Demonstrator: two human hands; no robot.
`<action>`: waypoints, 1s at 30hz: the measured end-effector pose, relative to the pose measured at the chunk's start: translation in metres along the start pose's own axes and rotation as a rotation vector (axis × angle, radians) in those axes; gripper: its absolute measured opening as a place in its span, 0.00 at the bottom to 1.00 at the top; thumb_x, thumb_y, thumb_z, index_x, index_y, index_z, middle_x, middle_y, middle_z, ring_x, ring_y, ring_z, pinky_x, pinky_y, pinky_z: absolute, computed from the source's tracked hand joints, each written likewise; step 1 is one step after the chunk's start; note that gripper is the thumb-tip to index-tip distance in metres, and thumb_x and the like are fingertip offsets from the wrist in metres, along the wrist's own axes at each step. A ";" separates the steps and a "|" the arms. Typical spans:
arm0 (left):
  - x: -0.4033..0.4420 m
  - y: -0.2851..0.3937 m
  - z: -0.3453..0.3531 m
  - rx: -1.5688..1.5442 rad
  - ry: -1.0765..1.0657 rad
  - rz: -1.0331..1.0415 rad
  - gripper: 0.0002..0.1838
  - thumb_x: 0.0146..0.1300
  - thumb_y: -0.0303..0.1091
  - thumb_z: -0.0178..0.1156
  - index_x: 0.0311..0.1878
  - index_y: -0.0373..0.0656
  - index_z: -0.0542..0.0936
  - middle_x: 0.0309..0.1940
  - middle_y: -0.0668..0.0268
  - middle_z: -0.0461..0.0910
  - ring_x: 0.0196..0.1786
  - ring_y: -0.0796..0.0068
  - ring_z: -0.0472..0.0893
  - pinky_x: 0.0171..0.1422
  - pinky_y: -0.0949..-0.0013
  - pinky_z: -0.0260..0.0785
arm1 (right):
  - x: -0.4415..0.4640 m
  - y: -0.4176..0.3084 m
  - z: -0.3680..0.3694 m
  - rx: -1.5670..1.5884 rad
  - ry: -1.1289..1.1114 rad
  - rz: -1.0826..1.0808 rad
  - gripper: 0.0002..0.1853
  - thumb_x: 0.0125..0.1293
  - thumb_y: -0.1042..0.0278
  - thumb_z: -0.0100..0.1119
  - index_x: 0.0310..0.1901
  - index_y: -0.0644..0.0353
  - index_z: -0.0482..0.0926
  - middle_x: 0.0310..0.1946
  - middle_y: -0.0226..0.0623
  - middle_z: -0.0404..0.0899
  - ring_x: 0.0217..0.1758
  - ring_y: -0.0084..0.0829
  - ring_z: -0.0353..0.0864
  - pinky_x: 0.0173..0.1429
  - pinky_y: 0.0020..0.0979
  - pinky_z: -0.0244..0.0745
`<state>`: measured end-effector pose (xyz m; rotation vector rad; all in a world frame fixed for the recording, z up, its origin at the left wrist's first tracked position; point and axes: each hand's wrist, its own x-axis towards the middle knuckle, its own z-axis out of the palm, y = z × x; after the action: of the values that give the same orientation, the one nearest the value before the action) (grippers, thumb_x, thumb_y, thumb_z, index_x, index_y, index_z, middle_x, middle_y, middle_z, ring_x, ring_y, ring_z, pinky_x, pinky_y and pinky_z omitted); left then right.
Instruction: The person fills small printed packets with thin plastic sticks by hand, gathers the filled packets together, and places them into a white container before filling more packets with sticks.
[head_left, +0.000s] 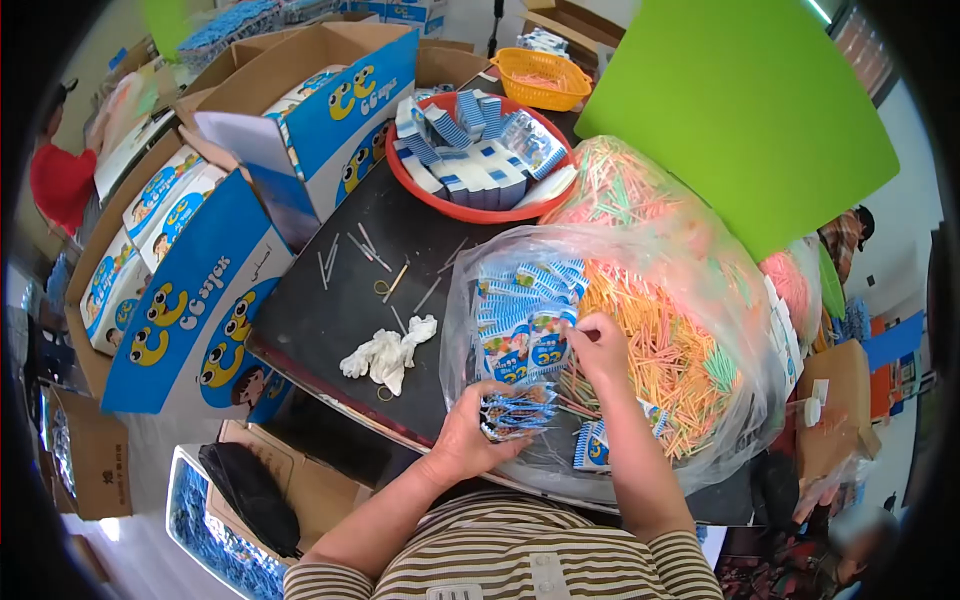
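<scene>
Head view, and look at the left hand [470,436]: fingers and thumb curled snugly round a bundle of blue packets [518,412], edges up, probably so the bunch holds square and faces the other hand. Right hand [600,350] now, thumb and fingertip nearly together, pinching the edge of a single packet [550,337] by the loose packets [525,280]. These lie within the clear plastic bag [765,400], right beside the heaped coloured sticks [640,310], well within reach of both hands, I'd say.

Mind that bag: its crumpled rim rises around the pile, and the right forearm covers part of more packets [592,447]. Beyond sits a red basin [470,213] full of small boxes; leftward, a crumpled white glove [388,355] and stray sticks on the black tabletop [310,330]. Big green panel [740,110] up there, hiding whatever's behind!
</scene>
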<state>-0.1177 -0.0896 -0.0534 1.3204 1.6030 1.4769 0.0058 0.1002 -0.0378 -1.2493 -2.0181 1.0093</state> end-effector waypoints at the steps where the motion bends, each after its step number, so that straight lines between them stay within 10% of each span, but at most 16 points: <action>1: -0.002 0.000 0.000 -0.016 -0.037 -0.069 0.43 0.36 0.31 0.78 0.55 0.41 0.61 0.48 0.55 0.74 0.51 0.64 0.77 0.55 0.65 0.69 | -0.007 0.001 -0.001 -0.005 -0.016 0.000 0.07 0.57 0.72 0.63 0.32 0.61 0.73 0.33 0.33 0.76 0.30 0.20 0.72 0.34 0.25 0.67; 4: -0.001 -0.005 -0.002 0.119 -0.120 0.037 0.49 0.33 0.32 0.79 0.59 0.42 0.58 0.54 0.51 0.68 0.59 0.60 0.71 0.63 0.62 0.63 | -0.042 -0.014 -0.002 0.916 -0.228 0.024 0.05 0.62 0.80 0.50 0.37 0.59 0.70 0.45 0.36 0.76 0.45 0.22 0.74 0.48 0.27 0.69; 10: 0.003 0.004 -0.001 0.052 0.026 0.150 0.69 0.31 0.36 0.81 0.69 0.37 0.38 0.62 0.48 0.59 0.64 0.53 0.64 0.68 0.58 0.55 | -0.081 -0.024 0.009 1.129 -0.501 0.240 0.17 0.73 0.57 0.38 0.52 0.61 0.67 0.49 0.44 0.75 0.54 0.30 0.72 0.58 0.34 0.67; 13: -0.005 -0.007 0.004 -0.023 -0.077 0.161 0.73 0.34 0.35 0.80 0.70 0.37 0.29 0.59 0.49 0.62 0.61 0.57 0.67 0.66 0.59 0.58 | -0.085 -0.015 0.014 0.655 -0.473 0.105 0.27 0.74 0.48 0.31 0.54 0.65 0.70 0.47 0.47 0.76 0.54 0.34 0.73 0.59 0.33 0.66; 15: -0.004 -0.008 0.005 -0.129 -0.082 0.033 0.72 0.35 0.34 0.80 0.70 0.38 0.30 0.56 0.51 0.66 0.57 0.60 0.71 0.63 0.59 0.62 | -0.089 -0.018 0.015 0.453 -0.321 -0.183 0.30 0.74 0.45 0.28 0.52 0.66 0.72 0.48 0.44 0.76 0.52 0.32 0.74 0.59 0.32 0.66; 18: -0.004 -0.001 0.004 0.001 -0.102 0.008 0.65 0.35 0.35 0.80 0.69 0.39 0.41 0.55 0.51 0.67 0.57 0.62 0.71 0.61 0.63 0.64 | -0.099 -0.016 0.023 0.997 -0.332 0.174 0.33 0.73 0.43 0.22 0.52 0.66 0.71 0.46 0.39 0.76 0.48 0.29 0.76 0.55 0.30 0.69; 25: 0.003 0.009 -0.010 0.115 -0.259 -0.021 0.45 0.37 0.32 0.77 0.60 0.39 0.63 0.49 0.59 0.74 0.50 0.70 0.75 0.57 0.66 0.68 | -0.099 -0.003 0.046 0.736 -0.122 0.042 0.33 0.71 0.37 0.24 0.38 0.60 0.72 0.35 0.33 0.75 0.36 0.23 0.73 0.47 0.26 0.68; 28: -0.002 0.011 -0.003 0.075 -0.208 -0.034 0.37 0.39 0.29 0.74 0.56 0.39 0.68 0.42 0.61 0.78 0.45 0.68 0.78 0.52 0.66 0.70 | -0.094 -0.011 0.043 1.090 -0.191 0.407 0.32 0.72 0.40 0.25 0.36 0.60 0.75 0.36 0.36 0.77 0.42 0.27 0.75 0.54 0.29 0.67; 30: -0.007 -0.007 0.005 -0.015 -0.192 0.011 0.33 0.40 0.27 0.71 0.54 0.39 0.69 0.41 0.62 0.79 0.42 0.70 0.79 0.49 0.66 0.72 | -0.102 -0.005 0.036 0.492 0.045 -0.176 0.31 0.73 0.43 0.26 0.41 0.63 0.76 0.43 0.41 0.75 0.51 0.30 0.72 0.61 0.32 0.62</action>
<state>-0.1132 -0.0932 -0.0621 1.4187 1.4613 1.3222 0.0178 -0.0049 -0.0612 -0.8108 -1.6685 1.2751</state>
